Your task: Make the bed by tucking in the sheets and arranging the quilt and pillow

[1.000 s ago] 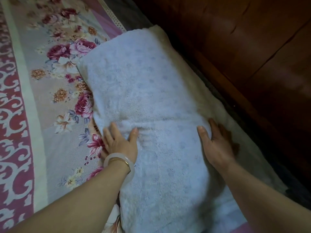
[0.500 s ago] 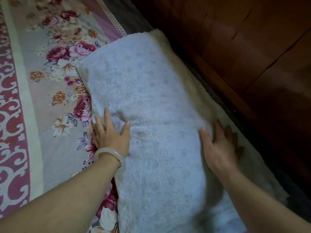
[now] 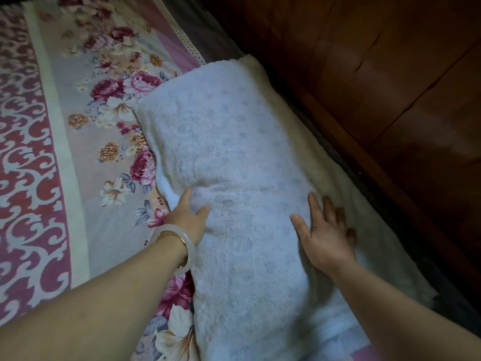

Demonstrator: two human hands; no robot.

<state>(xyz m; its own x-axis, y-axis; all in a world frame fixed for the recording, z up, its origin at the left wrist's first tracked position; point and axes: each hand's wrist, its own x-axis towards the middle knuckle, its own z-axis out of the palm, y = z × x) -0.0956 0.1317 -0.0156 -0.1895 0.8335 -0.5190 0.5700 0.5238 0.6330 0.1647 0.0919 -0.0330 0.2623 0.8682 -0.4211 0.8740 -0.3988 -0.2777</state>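
A long pillow wrapped in a pale blue towel lies along the right side of the bed, next to the wooden headboard. My left hand, with a white bangle on its wrist, rests at the pillow's left edge, thumb on top and fingers tucked under the towel's edge. Flat on the pillow's right side lies my right hand, fingers spread. The floral quilt covers the bed to the left of the pillow.
A dark wooden headboard runs along the right. A cream cloth lies under the pillow on its right side. The quilt's red scroll border lies at far left.
My left hand has slid to the pillow's left edge and its fingers have gone under the towel's edge. My right hand has stayed pressed on the pillow's right side.
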